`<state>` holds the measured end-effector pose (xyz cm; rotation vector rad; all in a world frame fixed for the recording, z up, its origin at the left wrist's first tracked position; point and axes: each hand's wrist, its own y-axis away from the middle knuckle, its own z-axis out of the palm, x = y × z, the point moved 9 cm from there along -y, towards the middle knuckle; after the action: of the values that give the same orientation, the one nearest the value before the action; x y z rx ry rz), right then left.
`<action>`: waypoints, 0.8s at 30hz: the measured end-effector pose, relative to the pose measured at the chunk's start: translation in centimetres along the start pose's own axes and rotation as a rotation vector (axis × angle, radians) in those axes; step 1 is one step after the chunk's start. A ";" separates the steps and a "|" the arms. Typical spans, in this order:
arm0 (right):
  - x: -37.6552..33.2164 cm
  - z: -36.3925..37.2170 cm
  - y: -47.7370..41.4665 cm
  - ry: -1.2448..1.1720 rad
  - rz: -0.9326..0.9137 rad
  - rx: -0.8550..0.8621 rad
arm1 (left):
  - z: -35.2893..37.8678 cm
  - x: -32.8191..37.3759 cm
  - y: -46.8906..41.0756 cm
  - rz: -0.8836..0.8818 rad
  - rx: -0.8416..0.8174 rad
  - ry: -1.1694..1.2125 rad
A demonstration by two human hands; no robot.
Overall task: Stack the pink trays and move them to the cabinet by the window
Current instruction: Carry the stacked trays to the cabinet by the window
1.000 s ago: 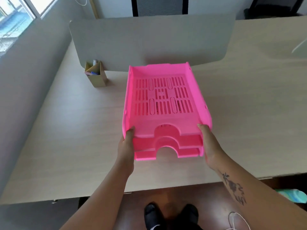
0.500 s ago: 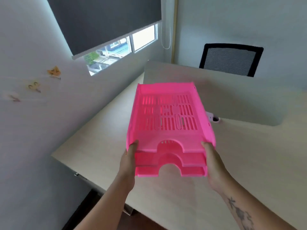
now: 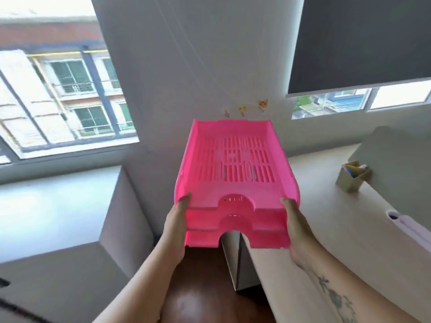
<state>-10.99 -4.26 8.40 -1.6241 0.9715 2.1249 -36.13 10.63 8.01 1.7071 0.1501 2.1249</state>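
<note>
A stack of three pink trays (image 3: 235, 169) with slotted bottoms hangs in the air in the middle of the view. My left hand (image 3: 177, 220) grips its front left corner and my right hand (image 3: 296, 222) grips its front right corner. The stack is level and clear of the desk. A white cabinet (image 3: 58, 206) stands at the lower left, under the large window (image 3: 58, 89); its flat top lies left of and below the trays.
The light wooden desk (image 3: 338, 241) runs along the right, with a small cardboard pen holder (image 3: 353, 177) and a cable grommet (image 3: 394, 215) on it. A dark roller blind (image 3: 361, 40) covers the right window. Brown floor (image 3: 210, 287) shows between cabinet and desk.
I have turned left with the tray stack held in both hands; the stack has left the desk and now faces the wall, with the cabinet and large window in view at the left.
</note>
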 end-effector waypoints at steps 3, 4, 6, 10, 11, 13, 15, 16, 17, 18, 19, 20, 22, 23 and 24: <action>-0.7 7.7 0.6 0.023 0.003 -0.172 | -6.5 4.0 1.3 0.094 0.073 0.040; -1.0 10.4 1.0 0.021 0.002 -0.224 | -8.5 5.4 2.0 0.134 0.090 0.044; -1.5 15.4 1.7 0.003 0.009 -0.315 | -12.4 8.0 3.1 0.189 0.116 0.047; -2.2 25.1 4.4 -0.017 0.006 -0.481 | -19.7 12.5 5.7 0.241 0.160 0.070; -2.0 27.3 5.1 -0.023 0.023 -0.517 | -21.4 13.3 6.3 0.251 0.169 0.072; -1.2 31.6 6.5 -0.015 0.046 -0.586 | -24.8 14.8 7.6 0.270 0.190 0.075; -0.5 35.5 7.9 -0.012 0.048 -0.638 | -28.2 16.3 8.9 0.304 0.226 0.061; -0.1 37.4 8.5 -0.007 0.052 -0.664 | -29.9 16.9 9.4 0.316 0.256 0.055; 0.2 39.4 9.0 -0.004 0.044 -0.690 | -31.7 17.4 9.8 0.321 0.289 0.055; 0.5 41.4 9.5 -0.006 0.030 -0.716 | -33.4 17.9 10.0 0.323 0.309 0.062; 0.9 43.3 9.9 -0.010 0.021 -0.730 | -35.0 18.3 10.0 0.325 0.321 0.063; 1.3 45.1 10.1 -0.011 0.021 -0.734 | -36.6 18.7 9.7 0.323 0.332 0.063; 2.7 49.0 10.4 -0.002 0.044 -0.725 | -39.9 19.4 8.8 0.304 0.363 0.061; 3.5 50.9 10.4 0.009 0.056 -0.718 | -41.8 19.6 8.2 0.282 0.374 0.054; 4.4 52.9 10.5 0.023 0.067 -0.712 | -43.6 19.8 7.5 0.254 0.380 0.045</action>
<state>-57.46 22.59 14.89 -1.9214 0.2628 2.6886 -82.88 18.57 17.92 1.9776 0.3907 2.4438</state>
